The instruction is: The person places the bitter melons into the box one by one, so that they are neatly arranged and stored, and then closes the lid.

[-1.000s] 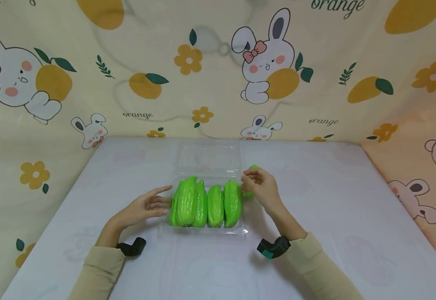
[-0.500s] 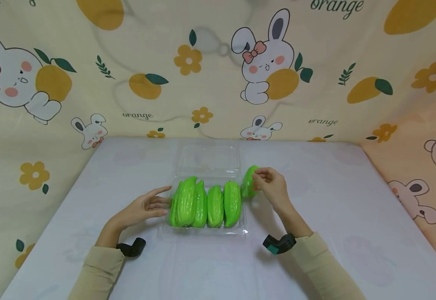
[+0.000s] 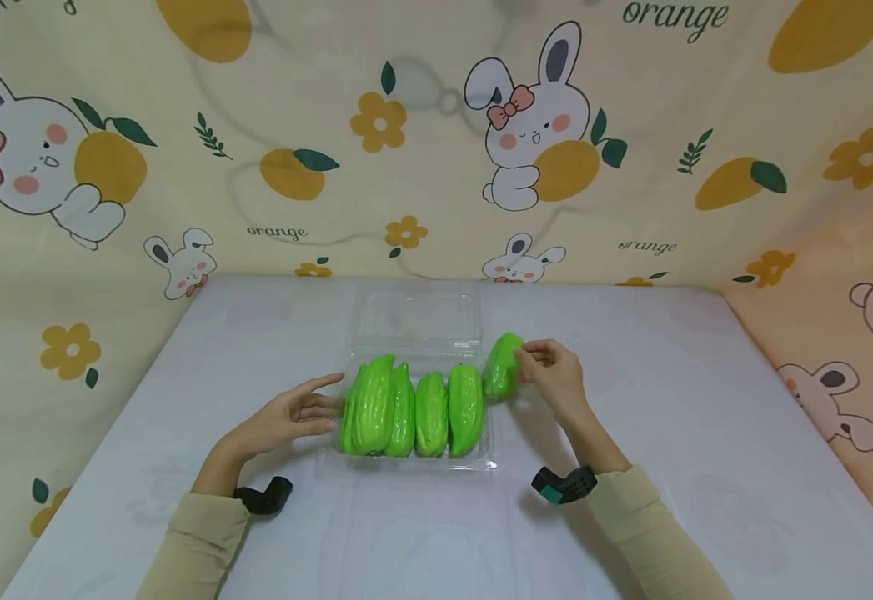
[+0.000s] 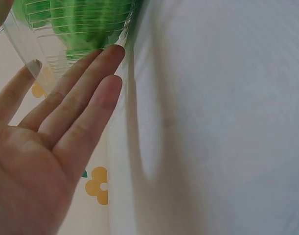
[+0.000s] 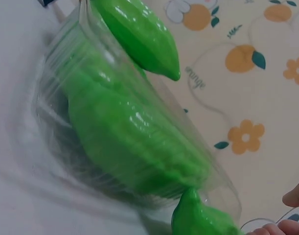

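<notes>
Several glossy green bitter melons (image 3: 430, 412) lie side by side in a clear plastic clamshell box (image 3: 490, 450). My left hand (image 3: 286, 417) is at the box's left side, its fingers extended and their tips against or very near the wall; in the left wrist view those fingers (image 4: 98, 98) look straight. Outside the box, by its back right corner, lies a single bitter melon (image 3: 502, 365). My right hand (image 3: 556, 379) is just right of it, fingertips beside it. In the right wrist view, the thumb (image 5: 296, 194) is apart from the fingers, not round the melon.
The box's lid (image 3: 415, 317) lies folded back behind it. White cloth covers the table (image 3: 669, 400). A patterned curtain (image 3: 293, 100) rises along the back and sides.
My right hand has moved right, off the single bitter melon, which now shows almost whole and stays in place. My left hand and the box have hardly moved.
</notes>
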`<state>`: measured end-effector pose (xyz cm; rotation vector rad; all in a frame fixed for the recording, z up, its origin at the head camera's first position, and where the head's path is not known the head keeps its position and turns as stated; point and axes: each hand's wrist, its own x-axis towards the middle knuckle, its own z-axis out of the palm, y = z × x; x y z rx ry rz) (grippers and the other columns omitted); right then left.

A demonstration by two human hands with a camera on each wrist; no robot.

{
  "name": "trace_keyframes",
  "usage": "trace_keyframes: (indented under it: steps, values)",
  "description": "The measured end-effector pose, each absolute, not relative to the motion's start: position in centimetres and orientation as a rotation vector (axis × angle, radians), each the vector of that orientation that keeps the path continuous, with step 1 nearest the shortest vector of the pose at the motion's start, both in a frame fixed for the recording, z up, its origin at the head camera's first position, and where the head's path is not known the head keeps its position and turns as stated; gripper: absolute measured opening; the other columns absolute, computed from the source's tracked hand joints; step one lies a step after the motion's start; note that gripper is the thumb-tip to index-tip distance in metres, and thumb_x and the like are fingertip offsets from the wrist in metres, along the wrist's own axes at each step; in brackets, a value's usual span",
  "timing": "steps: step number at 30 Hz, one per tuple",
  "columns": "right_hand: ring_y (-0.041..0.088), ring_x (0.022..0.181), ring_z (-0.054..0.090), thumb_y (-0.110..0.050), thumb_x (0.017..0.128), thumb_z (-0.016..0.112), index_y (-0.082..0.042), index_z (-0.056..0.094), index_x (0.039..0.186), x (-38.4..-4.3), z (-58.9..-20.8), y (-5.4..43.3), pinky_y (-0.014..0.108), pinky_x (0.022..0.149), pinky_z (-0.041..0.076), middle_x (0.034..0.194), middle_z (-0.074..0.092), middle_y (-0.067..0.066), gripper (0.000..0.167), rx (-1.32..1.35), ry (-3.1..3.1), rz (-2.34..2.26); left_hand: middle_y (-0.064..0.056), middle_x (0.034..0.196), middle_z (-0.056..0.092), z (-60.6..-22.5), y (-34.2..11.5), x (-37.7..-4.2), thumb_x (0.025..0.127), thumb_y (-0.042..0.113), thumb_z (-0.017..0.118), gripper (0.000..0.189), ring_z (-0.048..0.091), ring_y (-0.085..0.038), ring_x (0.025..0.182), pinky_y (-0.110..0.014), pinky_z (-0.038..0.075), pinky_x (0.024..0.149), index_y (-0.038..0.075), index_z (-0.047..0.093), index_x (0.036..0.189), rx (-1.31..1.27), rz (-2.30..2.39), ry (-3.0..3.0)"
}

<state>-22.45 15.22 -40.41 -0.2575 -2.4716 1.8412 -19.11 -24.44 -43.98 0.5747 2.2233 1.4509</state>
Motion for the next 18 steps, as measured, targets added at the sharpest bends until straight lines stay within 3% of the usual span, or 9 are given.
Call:
trace_keyframes:
  steps: [10, 18]
  values:
    - [0.004, 0.063, 0.062, -0.021, 0.093, 0.064, 0.005, 0.053, 0.123, -23.2, -41.7, 16.1, 0.021, 0.066, 0.058, 0.087, 0.059, -0.001, 0.042, -0.396, -2.545, 1.797, -0.030, 0.142, 0.048, -43.9, -24.4, -19.1, 0.093, 0.022, 0.064, 0.075, 0.050, -0.045, 0.130, -0.051, 0.045, 0.106, 0.010, 0.022, 0.154, 0.569, 1.463, 2.212]
    - [0.000, 0.056, 0.059, -0.031, 0.094, 0.062, 0.006, 0.047, 0.129, -23.5, -42.8, 16.0, 0.017, 0.059, 0.054, 0.092, 0.062, 0.005, 0.053, -0.412, -2.649, 1.775, -0.030, 0.142, 0.047, -43.7, -24.3, -19.0, 0.093, 0.022, 0.064, 0.076, 0.049, -0.046, 0.131, -0.053, 0.043, 0.107, 0.009, 0.021, 0.154, 0.565, 1.469, 2.200]
